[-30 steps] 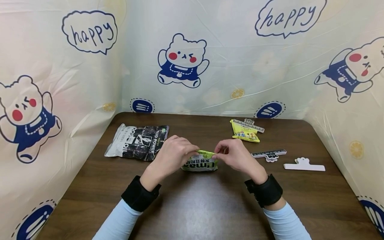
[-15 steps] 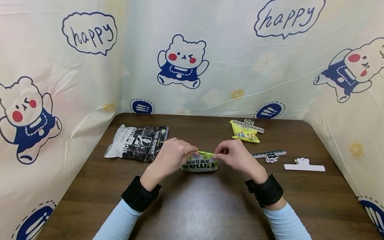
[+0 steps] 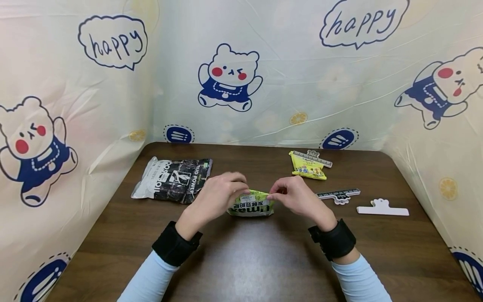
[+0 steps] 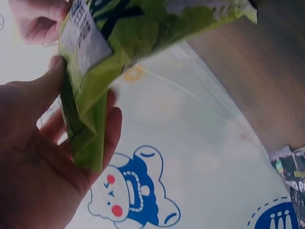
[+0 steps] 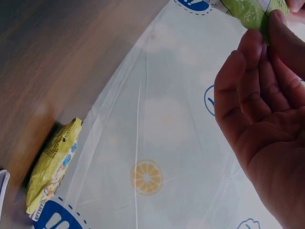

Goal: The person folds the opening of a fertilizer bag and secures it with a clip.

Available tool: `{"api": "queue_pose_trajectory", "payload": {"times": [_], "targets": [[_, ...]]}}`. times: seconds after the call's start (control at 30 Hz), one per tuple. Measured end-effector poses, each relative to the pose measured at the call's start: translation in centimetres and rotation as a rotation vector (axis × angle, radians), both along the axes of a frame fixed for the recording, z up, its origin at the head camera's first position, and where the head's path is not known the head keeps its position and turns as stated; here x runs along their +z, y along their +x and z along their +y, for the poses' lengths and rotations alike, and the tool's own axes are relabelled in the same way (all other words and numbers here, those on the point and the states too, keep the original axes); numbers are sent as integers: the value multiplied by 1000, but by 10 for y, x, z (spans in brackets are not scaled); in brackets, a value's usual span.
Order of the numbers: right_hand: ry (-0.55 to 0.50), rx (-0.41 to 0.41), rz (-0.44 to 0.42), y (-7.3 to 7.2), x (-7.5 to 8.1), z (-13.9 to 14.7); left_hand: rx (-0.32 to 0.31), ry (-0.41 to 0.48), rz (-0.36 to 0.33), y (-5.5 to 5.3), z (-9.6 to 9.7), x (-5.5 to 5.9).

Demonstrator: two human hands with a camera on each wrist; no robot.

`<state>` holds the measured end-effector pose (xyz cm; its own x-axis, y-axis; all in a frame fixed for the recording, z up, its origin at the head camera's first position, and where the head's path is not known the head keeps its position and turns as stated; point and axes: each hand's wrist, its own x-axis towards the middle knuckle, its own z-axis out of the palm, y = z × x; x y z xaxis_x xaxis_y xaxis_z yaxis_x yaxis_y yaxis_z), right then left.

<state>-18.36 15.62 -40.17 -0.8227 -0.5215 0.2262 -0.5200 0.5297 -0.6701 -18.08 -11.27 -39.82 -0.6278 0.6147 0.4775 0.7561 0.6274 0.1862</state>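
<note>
A green printed packet (image 3: 252, 204) stands on the table between both hands, its top edge folded. My left hand (image 3: 220, 193) holds the packet's left end; in the left wrist view, the thumb lies on one side of the folded green film (image 4: 90, 124) and the fingers on the other. At the other top corner, my right hand (image 3: 296, 193) pinches the film between thumb and index finger. That pinched corner (image 5: 259, 21) also shows in the right wrist view, the other fingers loosely curled below it.
A black and white bag (image 3: 177, 178) lies at the left. At the back right is a yellow packet (image 3: 307, 167) with a ruler-marked clip (image 3: 313, 158) on its end. A black-and-white clip (image 3: 339, 194) and a white clip (image 3: 383, 208) lie right of my right hand.
My left fingers have shifted slightly on the packet's top edge, lifting a little. The packet and my right hand have stayed almost in place.
</note>
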Motion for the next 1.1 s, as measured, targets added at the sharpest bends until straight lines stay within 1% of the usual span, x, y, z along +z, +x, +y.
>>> {"api": "queue_pose_trajectory", "payload": {"times": [0.2, 0.33, 0.5, 0.67, 0.77, 0.83, 1.0, 1.1], "targets": [[-4, 4, 7, 0, 1, 0, -27, 76, -69, -3, -11, 8], [-7, 7, 3, 1, 2, 0, -36, 101, -98, -4, -14, 12], [-5, 3, -1, 1, 2, 0, -54, 98, -126, -3, -14, 13], [-8, 9, 3, 1, 2, 0, -41, 44, -146, -2, -14, 12], [-10, 12, 13, 0, 2, 0, -38, 19, -128, -1, -12, 12], [-10, 13, 19, 0, 2, 0, -38, 5, -105, -1, -9, 11], [-2, 14, 35, 1, 2, 1, -24, -13, -28, 1, -1, 6], [3, 14, 37, 0, 2, 1, -36, 1, 21, 2, 4, 3]]}}
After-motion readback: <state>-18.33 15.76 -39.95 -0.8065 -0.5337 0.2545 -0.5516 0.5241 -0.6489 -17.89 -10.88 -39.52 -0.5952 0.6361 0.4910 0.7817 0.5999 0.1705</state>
